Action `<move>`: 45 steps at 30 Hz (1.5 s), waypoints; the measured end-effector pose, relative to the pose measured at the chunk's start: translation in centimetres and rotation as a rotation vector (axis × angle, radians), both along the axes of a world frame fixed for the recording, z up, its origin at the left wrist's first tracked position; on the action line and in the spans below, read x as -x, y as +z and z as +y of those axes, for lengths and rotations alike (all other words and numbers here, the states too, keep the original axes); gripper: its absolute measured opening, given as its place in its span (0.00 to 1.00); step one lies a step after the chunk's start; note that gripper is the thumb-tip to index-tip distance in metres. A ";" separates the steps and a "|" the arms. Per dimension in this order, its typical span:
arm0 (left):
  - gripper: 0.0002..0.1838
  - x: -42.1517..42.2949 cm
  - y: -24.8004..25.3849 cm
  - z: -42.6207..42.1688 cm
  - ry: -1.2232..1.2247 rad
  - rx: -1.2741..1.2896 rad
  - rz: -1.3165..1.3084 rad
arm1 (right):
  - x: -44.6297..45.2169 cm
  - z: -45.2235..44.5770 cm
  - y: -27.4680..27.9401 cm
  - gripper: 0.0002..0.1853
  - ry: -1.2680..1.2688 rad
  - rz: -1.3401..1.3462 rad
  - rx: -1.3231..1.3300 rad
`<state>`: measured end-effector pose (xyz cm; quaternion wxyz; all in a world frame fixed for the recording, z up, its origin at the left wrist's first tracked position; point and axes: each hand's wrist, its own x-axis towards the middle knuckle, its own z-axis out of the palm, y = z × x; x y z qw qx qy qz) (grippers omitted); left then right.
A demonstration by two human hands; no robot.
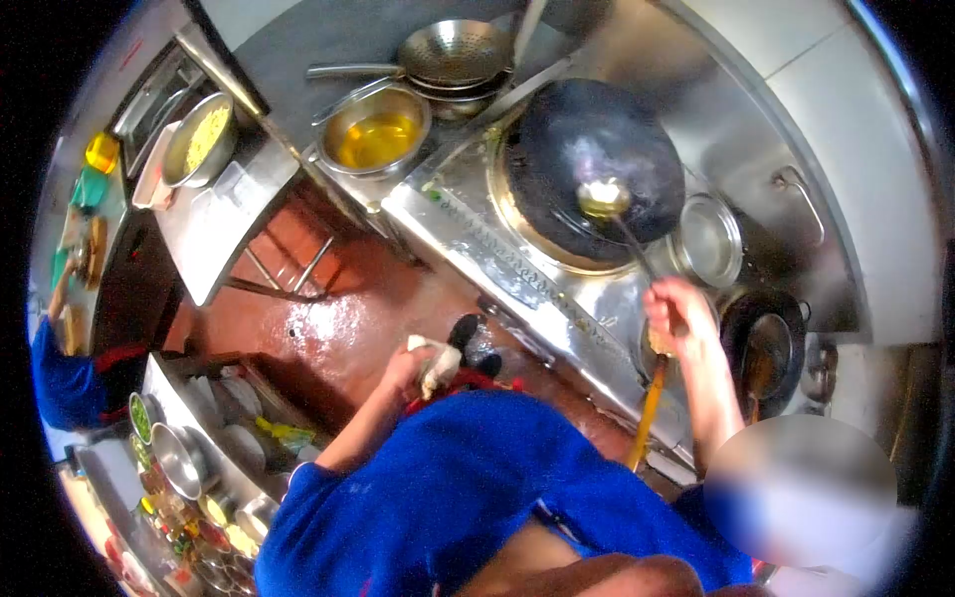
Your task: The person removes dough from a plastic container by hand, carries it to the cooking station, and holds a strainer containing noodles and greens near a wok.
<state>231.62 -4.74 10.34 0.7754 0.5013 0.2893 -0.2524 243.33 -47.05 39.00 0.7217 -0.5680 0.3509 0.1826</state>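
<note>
My right hand (680, 313) is closed round the shaft of a ladle (637, 249). Its bowl is inside the dark wok (557, 139) on the stove, with light glare or steam about it. Below that hand runs a yellowish wooden handle (649, 418); whether it belongs to the ladle I cannot tell. In front of my body, away from the stove, my left hand (403, 370) is closed on a whitish, crumpled cloth (438, 366).
A metal bowl of yellow oil (378, 139) and a perforated strainer (453, 52) stand left of the wok. Right of it are a metal pot (708, 241) and a dark pan (736, 328). A co-worker's blue sleeve (65, 378) shows at far left, above ingredient bowls (179, 460).
</note>
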 end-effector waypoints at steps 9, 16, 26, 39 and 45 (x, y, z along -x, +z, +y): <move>0.15 2.4 6.7 -0.3 0.149 0.042 0.066 | 0.7 1.3 -7.1 0.06 -0.325 -0.110 -0.490; 0.13 1.4 4.6 2.5 -0.296 -0.317 -0.516 | 8.1 3.7 -9.9 0.32 0.146 -0.323 0.708; 0.12 0.3 5.1 15.2 -0.602 -0.549 -0.932 | 17.1 13.4 -19.6 0.40 0.309 -0.145 1.339; 0.17 1.5 3.3 21.5 -0.224 -0.056 -0.232 | 16.1 19.8 -21.9 0.41 0.235 -0.112 1.404; 0.11 2.0 7.5 20.4 0.006 -0.015 0.080 | 16.2 18.4 -24.1 0.46 0.258 -0.155 1.379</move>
